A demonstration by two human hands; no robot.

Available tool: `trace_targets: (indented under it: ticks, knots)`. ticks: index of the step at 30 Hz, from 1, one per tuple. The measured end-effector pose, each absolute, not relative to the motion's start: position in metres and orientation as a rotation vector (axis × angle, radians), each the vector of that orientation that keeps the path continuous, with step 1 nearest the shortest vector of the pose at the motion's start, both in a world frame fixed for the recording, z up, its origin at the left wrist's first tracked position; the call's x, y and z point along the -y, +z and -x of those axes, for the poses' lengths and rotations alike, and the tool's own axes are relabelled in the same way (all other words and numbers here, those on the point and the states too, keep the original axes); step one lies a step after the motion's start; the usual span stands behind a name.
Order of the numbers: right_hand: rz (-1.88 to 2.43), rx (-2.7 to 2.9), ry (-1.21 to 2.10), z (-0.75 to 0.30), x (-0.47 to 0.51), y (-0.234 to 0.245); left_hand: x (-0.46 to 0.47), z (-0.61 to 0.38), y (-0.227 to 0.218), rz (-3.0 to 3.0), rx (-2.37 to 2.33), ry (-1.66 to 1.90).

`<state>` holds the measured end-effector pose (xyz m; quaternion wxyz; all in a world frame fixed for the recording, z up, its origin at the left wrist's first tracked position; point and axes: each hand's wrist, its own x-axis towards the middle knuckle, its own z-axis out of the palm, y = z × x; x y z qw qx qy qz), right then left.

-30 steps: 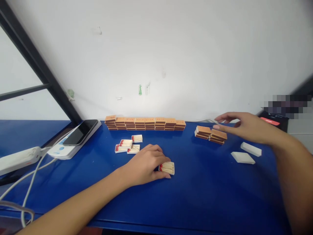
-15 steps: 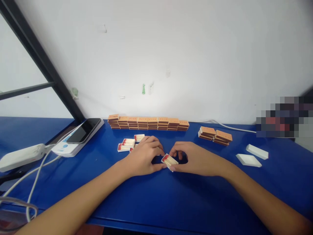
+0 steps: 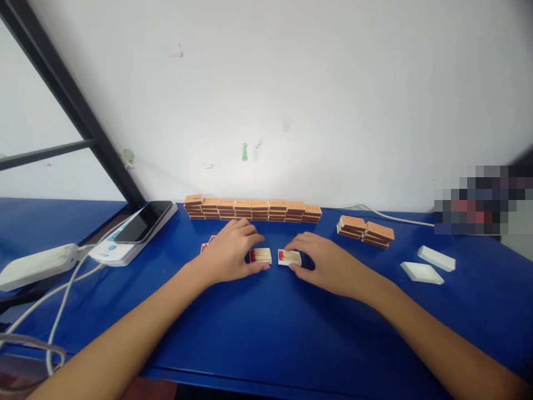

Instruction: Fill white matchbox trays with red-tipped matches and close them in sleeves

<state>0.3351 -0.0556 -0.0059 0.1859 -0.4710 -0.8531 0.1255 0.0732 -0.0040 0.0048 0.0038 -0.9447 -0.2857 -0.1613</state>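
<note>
Two open matchbox trays full of red-tipped matches lie side by side on the blue table. My left hand [image 3: 233, 250] curls round the left matchbox tray [image 3: 261, 256], its thumb along the near edge and its fingers at the far side. The right matchbox tray [image 3: 290, 258] sits between the thumb and forefinger of my right hand [image 3: 318, 258]. A narrow gap separates the two trays. More match-filled trays [image 3: 205, 246] lie behind my left hand, mostly hidden by it.
Stacked matchboxes [image 3: 252, 210] form a long row by the wall. Smaller matchbox stacks [image 3: 366, 231] stand to the right, with two white empty-looking trays [image 3: 422, 273] nearby. A phone [image 3: 144, 222] rests on a white device at left, beside a power strip [image 3: 39, 266] and cables.
My right hand has turned its tray from slanted to level and set it alongside another. My left hand has moved slightly left and back, round a second tray.
</note>
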Motion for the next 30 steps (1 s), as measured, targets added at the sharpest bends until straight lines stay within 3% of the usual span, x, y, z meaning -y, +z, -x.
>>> trace_targets:
  ticks: [9,23,30]
  knots:
    - [1.379,2.302,0.348,-0.34,0.04,-0.016,-0.001,-0.071,0.005,3.046,0.885,-0.386]
    - [1.229,2.291,0.006,-0.341,0.013,-0.033,-0.001,-0.072,0.004,3.051,0.893,-0.457]
    - [1.2,2.365,0.114,-0.338,0.015,-0.032,-0.001,-0.071,0.005,3.056,0.888,-0.457]
